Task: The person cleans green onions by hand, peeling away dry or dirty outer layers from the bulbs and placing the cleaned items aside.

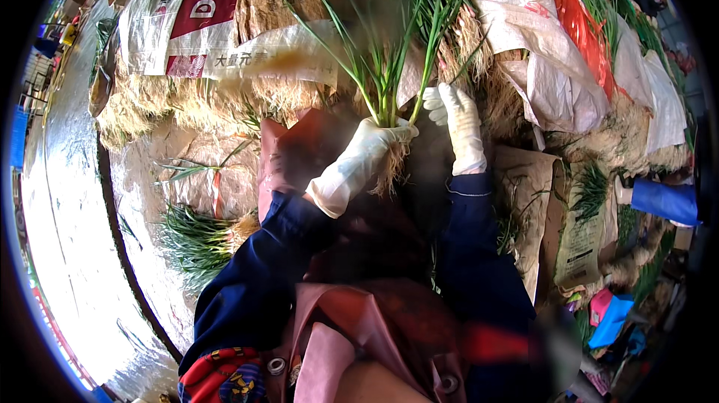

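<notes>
My left hand (368,153), in a pale rubber glove, grips a small bunch of green garlic or scallion plants (385,88) around the lower stems. Their leaves fan out away from me, and tan roots (395,170) hang below the fist. Just right of the bunch is my right hand (460,122), gloved as well, its fingers partly bent. A thin leaf passes by its fingertips; whether they pinch anything is hidden. Beyond both hands lies a heap of similar plants (435,4), with reddish-white lower stems and roots towards me.
Printed woven sacks (303,38) cover rooted bundles ahead, and whitish sacks (553,77) cover more at right. A bundle of greens (199,245) lies on the ground at left, near a tied bundle (216,184). Another person's blue sleeve (665,201) shows at far right.
</notes>
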{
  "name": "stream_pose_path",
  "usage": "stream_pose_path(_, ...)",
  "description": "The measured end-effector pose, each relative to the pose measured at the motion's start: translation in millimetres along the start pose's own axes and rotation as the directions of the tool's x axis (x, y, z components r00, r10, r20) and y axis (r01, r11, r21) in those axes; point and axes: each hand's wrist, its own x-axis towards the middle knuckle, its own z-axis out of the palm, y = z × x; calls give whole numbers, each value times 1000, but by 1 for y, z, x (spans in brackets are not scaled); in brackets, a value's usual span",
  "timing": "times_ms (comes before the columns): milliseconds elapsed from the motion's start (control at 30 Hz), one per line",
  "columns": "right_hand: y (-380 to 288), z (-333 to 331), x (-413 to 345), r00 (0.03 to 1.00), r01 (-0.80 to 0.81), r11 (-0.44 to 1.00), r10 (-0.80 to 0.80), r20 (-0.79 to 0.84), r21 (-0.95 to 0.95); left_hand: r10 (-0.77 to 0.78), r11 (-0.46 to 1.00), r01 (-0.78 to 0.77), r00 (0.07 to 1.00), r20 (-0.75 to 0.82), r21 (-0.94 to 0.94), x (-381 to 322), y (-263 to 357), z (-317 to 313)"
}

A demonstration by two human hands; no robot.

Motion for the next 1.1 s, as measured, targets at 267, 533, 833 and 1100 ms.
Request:
stream_pose_path(267, 10, -6, 2, 958, 285, 720, -236, 163, -633, -54, 930, 3, 990, 130, 366, 9, 3, -13)
stream_pose_path(533, 67, -115, -26, 956, -50, 329, 289, 50, -943, 126, 989, -56, 814, 566, -140, -24, 48, -77)
stream_pose_path(833, -50, -40, 107, 486, 280, -266, -789, 375, -923, 376, 748, -65, 862, 340, -661, 29, 61, -55)
stream_pose_path(1100, -78, -8, 61, 840, 193, -60, -506, 196, -979, 44, 848, 117, 956, 289, -516, 39, 34, -36)
